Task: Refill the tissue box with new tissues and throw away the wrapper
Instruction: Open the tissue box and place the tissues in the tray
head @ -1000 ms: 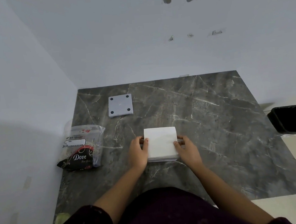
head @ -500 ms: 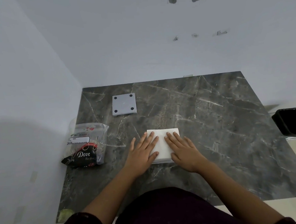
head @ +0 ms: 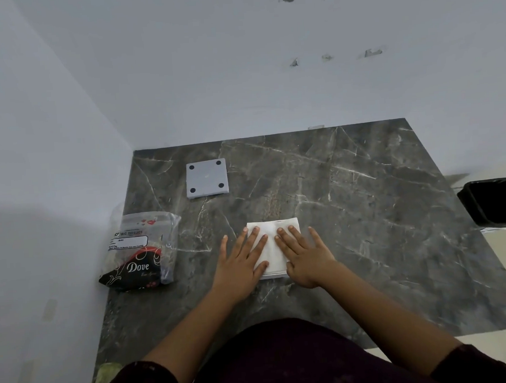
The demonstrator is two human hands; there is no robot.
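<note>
My left hand (head: 240,260) and right hand (head: 304,254) lie flat, fingers spread, on the tissues (head: 274,243) at centre frame; I should press evenly to seat the stack.

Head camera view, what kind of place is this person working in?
Probably a home room corner: a dark marble tabletop against bare white walls, a bin lined with a black bag on the floor beside it, and household tissue supplies under both hands.

marble table (head: 366,228) | tissue stack (head: 274,249) | wrapper (head: 142,248) | grey lid, perhaps (head: 206,178)
</note>
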